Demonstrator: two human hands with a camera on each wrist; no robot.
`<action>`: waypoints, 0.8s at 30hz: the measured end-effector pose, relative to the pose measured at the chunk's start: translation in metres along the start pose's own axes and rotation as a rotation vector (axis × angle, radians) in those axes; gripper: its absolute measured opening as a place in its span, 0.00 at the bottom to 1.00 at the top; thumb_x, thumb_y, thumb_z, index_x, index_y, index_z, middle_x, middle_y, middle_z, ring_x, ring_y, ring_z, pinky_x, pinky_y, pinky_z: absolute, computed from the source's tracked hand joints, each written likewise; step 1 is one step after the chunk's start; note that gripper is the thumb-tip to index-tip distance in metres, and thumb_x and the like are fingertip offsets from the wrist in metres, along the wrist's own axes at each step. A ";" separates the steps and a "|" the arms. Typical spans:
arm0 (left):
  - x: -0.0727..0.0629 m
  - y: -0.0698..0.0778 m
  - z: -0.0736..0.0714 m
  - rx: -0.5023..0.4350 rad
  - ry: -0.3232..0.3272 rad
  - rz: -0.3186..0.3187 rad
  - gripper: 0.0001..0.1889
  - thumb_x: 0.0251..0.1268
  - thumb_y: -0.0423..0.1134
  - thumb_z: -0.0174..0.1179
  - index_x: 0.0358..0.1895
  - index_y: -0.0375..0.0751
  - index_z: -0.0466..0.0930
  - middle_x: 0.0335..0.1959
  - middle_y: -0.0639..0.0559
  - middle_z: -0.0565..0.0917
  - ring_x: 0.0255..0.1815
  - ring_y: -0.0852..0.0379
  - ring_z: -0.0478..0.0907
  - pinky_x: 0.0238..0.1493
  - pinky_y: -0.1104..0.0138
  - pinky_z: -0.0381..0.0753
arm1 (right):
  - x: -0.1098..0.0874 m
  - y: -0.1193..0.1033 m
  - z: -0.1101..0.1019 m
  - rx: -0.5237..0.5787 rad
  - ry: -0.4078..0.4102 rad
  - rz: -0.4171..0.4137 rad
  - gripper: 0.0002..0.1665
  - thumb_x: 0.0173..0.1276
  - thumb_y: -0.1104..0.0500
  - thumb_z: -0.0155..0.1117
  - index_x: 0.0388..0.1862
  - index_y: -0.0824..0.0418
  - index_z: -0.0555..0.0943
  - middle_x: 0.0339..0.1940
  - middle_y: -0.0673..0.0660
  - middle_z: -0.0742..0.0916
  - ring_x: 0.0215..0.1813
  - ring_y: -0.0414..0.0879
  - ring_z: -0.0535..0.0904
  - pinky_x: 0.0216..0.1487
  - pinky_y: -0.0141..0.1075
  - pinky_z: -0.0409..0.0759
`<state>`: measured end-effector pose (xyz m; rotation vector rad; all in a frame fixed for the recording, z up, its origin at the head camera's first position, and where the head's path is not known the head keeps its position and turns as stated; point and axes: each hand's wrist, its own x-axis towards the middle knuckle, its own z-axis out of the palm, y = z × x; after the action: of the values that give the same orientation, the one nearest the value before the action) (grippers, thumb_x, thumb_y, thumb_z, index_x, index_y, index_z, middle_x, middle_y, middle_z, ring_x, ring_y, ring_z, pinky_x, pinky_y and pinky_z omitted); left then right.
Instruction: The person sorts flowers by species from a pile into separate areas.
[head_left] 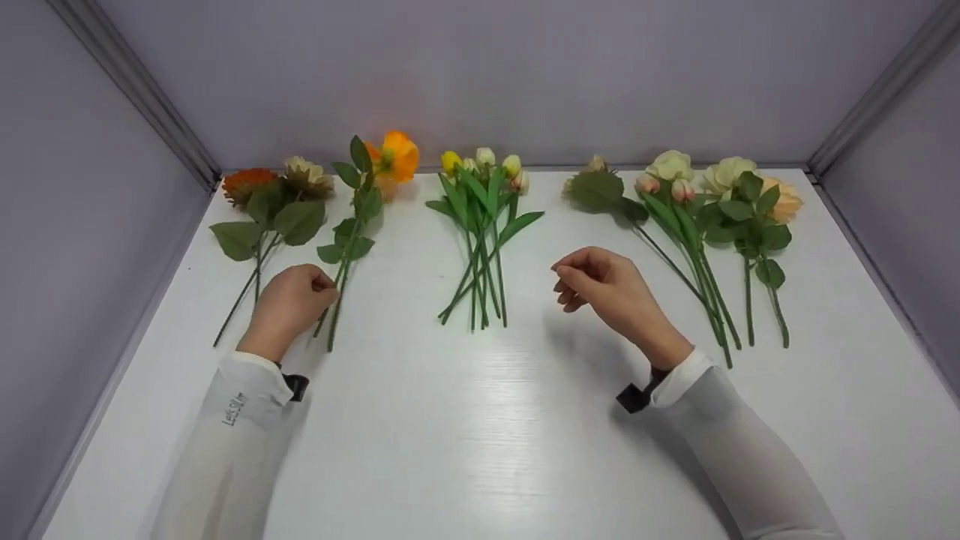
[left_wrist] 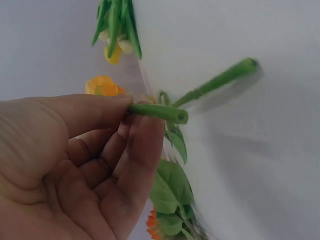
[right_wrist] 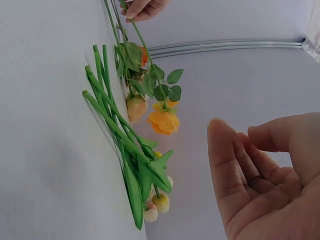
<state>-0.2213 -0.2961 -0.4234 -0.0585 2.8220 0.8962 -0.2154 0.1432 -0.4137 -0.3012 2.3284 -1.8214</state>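
Observation:
My left hand pinches the green stem of an orange flower between thumb and fingers, near the cut end. In the right wrist view the bloom stands off the table, leaves along its stem. A second stem lies just beyond the held one, and a peach bloom shows beside it. My right hand hovers over the table, right of a bunch of tulips, its fingers loosely bent and nothing between them.
At the back left lie a rust-orange flower and a cream one with broad leaves. Toward the right are pink tulips, pale roses and a large-leaved stem. Grey walls enclose the white table at back and sides.

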 end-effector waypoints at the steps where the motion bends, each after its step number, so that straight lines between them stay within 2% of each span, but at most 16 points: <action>1: 0.001 -0.003 0.001 0.013 0.009 -0.006 0.12 0.75 0.37 0.57 0.51 0.31 0.82 0.46 0.37 0.84 0.41 0.44 0.78 0.43 0.53 0.78 | 0.000 0.001 0.000 -0.003 0.000 0.002 0.16 0.76 0.52 0.66 0.50 0.65 0.82 0.42 0.72 0.85 0.39 0.58 0.86 0.44 0.49 0.87; 7: 0.005 -0.009 0.014 0.019 0.011 -0.017 0.12 0.75 0.36 0.58 0.50 0.30 0.84 0.48 0.37 0.85 0.41 0.44 0.79 0.45 0.52 0.79 | 0.000 0.003 -0.001 0.001 -0.001 0.006 0.15 0.76 0.53 0.66 0.49 0.65 0.83 0.42 0.74 0.85 0.39 0.59 0.86 0.43 0.48 0.87; 11: 0.007 -0.005 0.022 0.015 0.005 0.003 0.12 0.75 0.36 0.58 0.50 0.30 0.84 0.48 0.36 0.85 0.42 0.43 0.79 0.46 0.51 0.79 | 0.000 0.002 -0.001 0.011 -0.003 0.001 0.16 0.76 0.52 0.66 0.49 0.65 0.83 0.41 0.73 0.85 0.40 0.61 0.86 0.43 0.49 0.87; 15: 0.008 0.001 0.026 -0.004 -0.013 0.004 0.12 0.75 0.36 0.58 0.50 0.30 0.84 0.46 0.37 0.84 0.40 0.44 0.79 0.44 0.53 0.79 | 0.000 0.001 -0.001 0.003 -0.001 0.003 0.16 0.76 0.52 0.66 0.49 0.64 0.83 0.41 0.72 0.85 0.41 0.64 0.85 0.43 0.49 0.87; 20: 0.007 0.004 0.028 -0.043 -0.047 -0.017 0.12 0.75 0.38 0.58 0.49 0.32 0.83 0.43 0.40 0.84 0.35 0.48 0.78 0.39 0.57 0.78 | 0.001 0.002 -0.001 -0.005 -0.003 0.015 0.16 0.76 0.51 0.66 0.48 0.64 0.83 0.41 0.72 0.85 0.41 0.68 0.85 0.43 0.48 0.88; 24: 0.005 0.005 0.024 -0.055 -0.072 -0.048 0.14 0.76 0.41 0.58 0.50 0.33 0.82 0.42 0.41 0.84 0.35 0.49 0.78 0.39 0.57 0.78 | 0.003 0.004 -0.003 -0.018 0.000 0.022 0.16 0.75 0.50 0.67 0.48 0.63 0.84 0.39 0.68 0.87 0.41 0.68 0.85 0.43 0.48 0.88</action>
<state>-0.2232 -0.2777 -0.4405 -0.0986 2.7181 0.9463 -0.2192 0.1463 -0.4168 -0.2769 2.3398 -1.7923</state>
